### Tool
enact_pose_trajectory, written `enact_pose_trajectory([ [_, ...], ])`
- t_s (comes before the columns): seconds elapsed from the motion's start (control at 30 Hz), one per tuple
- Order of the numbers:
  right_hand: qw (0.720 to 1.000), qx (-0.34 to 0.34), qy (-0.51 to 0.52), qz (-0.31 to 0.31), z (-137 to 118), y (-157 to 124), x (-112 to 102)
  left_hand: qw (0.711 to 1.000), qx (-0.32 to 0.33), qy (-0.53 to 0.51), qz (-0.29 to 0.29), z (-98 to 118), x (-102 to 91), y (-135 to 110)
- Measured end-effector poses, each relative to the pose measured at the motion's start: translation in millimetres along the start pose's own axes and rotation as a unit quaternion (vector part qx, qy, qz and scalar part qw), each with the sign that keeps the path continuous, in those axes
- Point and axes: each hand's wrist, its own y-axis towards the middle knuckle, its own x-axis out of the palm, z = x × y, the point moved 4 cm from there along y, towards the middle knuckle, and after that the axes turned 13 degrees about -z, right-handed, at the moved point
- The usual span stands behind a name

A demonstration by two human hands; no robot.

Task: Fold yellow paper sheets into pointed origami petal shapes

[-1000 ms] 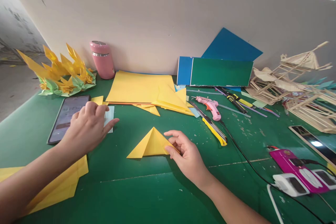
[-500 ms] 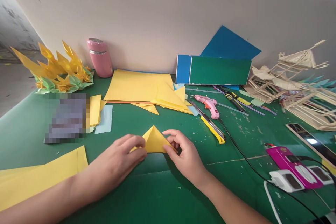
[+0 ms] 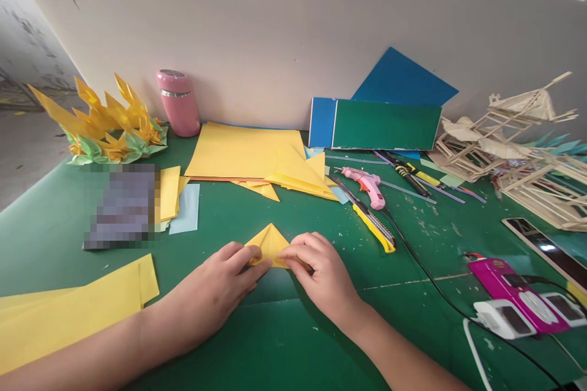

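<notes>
A small folded yellow paper triangle [image 3: 269, 241] lies on the green table [image 3: 284, 342] in front of me. My left hand [image 3: 219, 288] grips its left corner with thumb and fingers pressed onto it. Its right corner is pinched by my right hand [image 3: 316, 275], fingers curled over the paper. Both hands meet over the lower edge of the triangle, hiding most of it.
Yellow sheets [image 3: 250, 156] lie behind, a yellow strip [image 3: 73, 311] at the left. A blurred phone [image 3: 123, 206], pink bottle [image 3: 178, 104], paper flowers [image 3: 103, 125], pink glue gun [image 3: 367, 186], yellow cutter [image 3: 372, 225], stick models [image 3: 513, 146] and a charger with cables [image 3: 518, 302] surround the spot.
My left hand came from the phone at the left to the yellow triangle and took its left corner. My right hand closed in over the paper, which now looks smaller.
</notes>
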Motion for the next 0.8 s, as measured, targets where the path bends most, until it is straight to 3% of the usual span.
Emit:
enact_pose_trajectory([
  [0.43,0.998,0.039,-0.042,-0.019,2.6,0.5,-1.8,0.999,-0.014,-0.010,0.034,-4.5,4.8,-2.4],
  [0.67,0.981,0.122,0.021,-0.149,5.5,3.0,-18.2,0.999,-0.017,-0.043,0.026,-6.4,5.4,-3.3],
  [0.8,0.968,0.132,0.045,-0.207,7.2,1.3,-28.7,0.998,-0.026,-0.048,0.021,-5.9,5.9,-3.4],
])
